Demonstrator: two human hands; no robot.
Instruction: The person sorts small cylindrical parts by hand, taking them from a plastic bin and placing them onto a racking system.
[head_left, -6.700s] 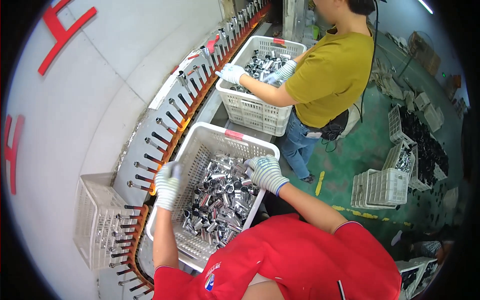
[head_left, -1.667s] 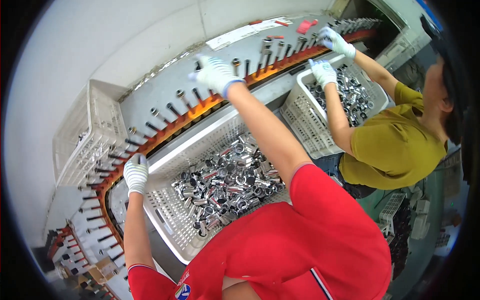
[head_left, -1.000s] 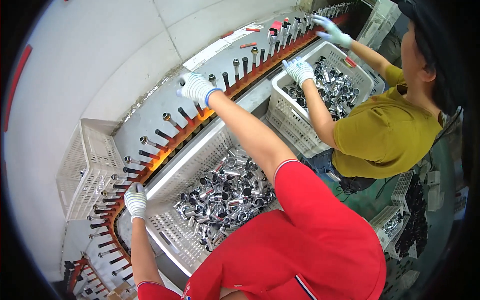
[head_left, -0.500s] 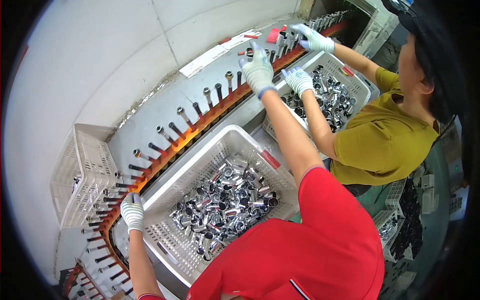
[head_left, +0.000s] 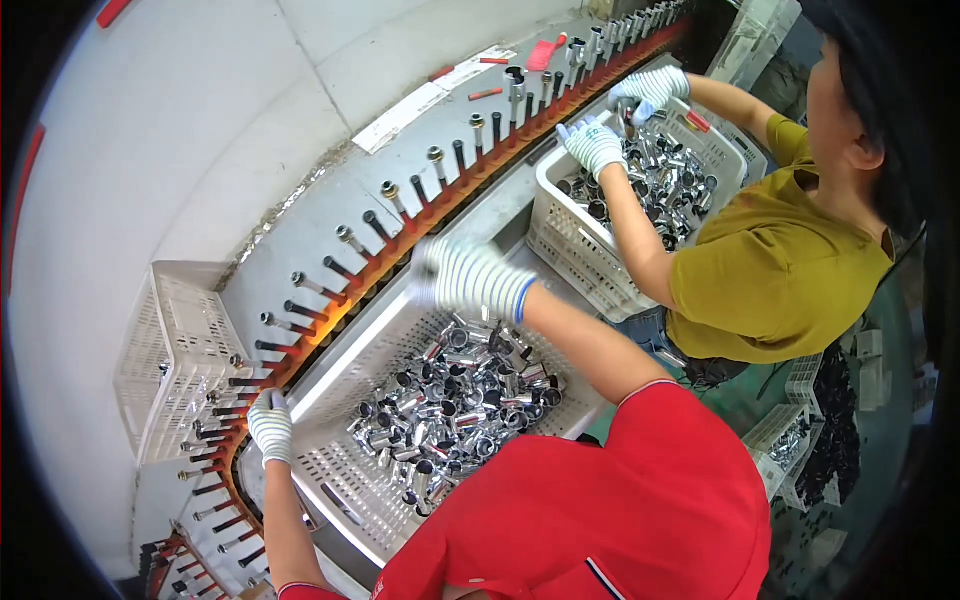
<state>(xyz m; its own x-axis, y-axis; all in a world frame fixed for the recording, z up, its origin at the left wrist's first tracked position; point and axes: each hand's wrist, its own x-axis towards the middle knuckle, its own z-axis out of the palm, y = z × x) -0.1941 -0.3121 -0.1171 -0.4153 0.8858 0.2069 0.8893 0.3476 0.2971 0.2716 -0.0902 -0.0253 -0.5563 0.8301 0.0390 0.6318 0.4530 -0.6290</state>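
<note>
A white plastic basket point(head_left: 335, 480) in front of me holds a heap of shiny metal sockets point(head_left: 455, 400). My gloved left hand point(head_left: 270, 425) rests on the basket's left corner, fingers curled over the rim, beside the orange conveyor rail point(head_left: 330, 325) with its row of dark pegs point(head_left: 345, 238). My gloved right hand point(head_left: 465, 275) is blurred above the basket's far rim, just below the pegs. I cannot make out anything in its fingers. Some pegs further right carry sockets point(head_left: 515, 80).
A person in a mustard shirt point(head_left: 770, 270) stands to my right, both gloved hands in a second white basket point(head_left: 580, 235) of sockets. An empty white crate point(head_left: 165, 350) sits beyond the rail at left. More crates stand on the green floor at right.
My right hand has drawn back from the pegs at the upper right to the basket's far rim. My left hand has stayed on the basket's corner.
</note>
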